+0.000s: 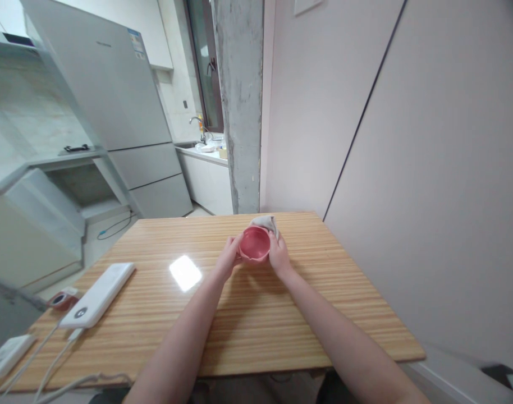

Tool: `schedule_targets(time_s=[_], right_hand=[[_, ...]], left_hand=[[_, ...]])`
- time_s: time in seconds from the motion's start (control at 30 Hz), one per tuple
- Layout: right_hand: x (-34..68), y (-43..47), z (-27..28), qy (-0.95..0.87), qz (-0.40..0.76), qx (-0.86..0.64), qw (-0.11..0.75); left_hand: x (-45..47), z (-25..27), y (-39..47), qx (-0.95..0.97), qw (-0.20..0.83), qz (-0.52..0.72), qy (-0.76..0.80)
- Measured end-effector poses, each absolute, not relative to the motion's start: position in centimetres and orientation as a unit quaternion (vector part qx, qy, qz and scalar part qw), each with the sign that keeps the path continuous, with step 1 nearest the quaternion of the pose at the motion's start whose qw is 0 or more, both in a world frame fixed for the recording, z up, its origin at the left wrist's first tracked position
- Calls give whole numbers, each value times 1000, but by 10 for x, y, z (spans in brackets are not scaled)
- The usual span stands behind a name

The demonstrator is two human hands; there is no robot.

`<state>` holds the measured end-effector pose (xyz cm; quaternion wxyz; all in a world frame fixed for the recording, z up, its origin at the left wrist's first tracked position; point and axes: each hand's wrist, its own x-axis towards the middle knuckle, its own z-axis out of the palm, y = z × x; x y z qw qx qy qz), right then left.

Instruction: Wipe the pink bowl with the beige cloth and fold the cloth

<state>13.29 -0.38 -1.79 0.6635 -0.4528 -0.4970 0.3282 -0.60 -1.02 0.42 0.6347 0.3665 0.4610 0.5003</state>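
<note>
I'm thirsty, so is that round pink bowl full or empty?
Looks empty: the bowl tips toward the camera, showing only its bare pink inside.

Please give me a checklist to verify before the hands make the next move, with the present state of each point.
1. Left hand on the pink bowl: ok.
2. Right hand on the bowl's opposite side: ok.
3. Nothing visible inside the bowl: ok.
4. Grey cloth free of the right fingers: cannot tell; it shows behind the bowl, partly hidden.
5. White power bank away from the bowl: ok, on the table's left side.
</note>
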Motion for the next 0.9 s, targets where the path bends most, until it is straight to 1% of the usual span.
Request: schedule_targets(time_s=[0.07, 0.1, 0.3, 0.37, 0.43, 0.5, 0.63, 0.7, 0.77, 0.83, 0.9], right_hand=[[136, 0, -17, -488, 358, -458, 652], [135, 1, -18, -487, 371, -458, 645], [111, -7, -29, -541, 399, -387, 631], [106, -9, -34, -543, 400, -380, 634], [108, -6, -38, -504, 419, -390, 647], [115, 1, -39, -429, 457, -412, 661], [128, 15, -34, -258, 566, -408, 669], [127, 17, -30, -204, 627, -380, 649], [121, 14, -28, -199, 677, -347, 618], [115, 11, -27, -214, 708, -318, 593], [113, 10, -26, -219, 715, -308, 588]], left_hand=[[-6, 6, -12, 370, 642, 473, 477], [-5, 6, -12, 367, 638, 478, 480], [-5, 6, -7, 260, 549, 666, 433], [-7, 9, -7, 250, 530, 694, 419], [-10, 11, -7, 265, 541, 673, 429], [-10, 13, -9, 289, 572, 618, 454], [-4, 11, -12, 309, 642, 535, 454], [-2, 10, -12, 294, 664, 537, 429], [0, 10, -12, 271, 652, 576, 412], [-1, 11, -10, 263, 623, 618, 401], [-3, 9, -8, 278, 616, 622, 396]])
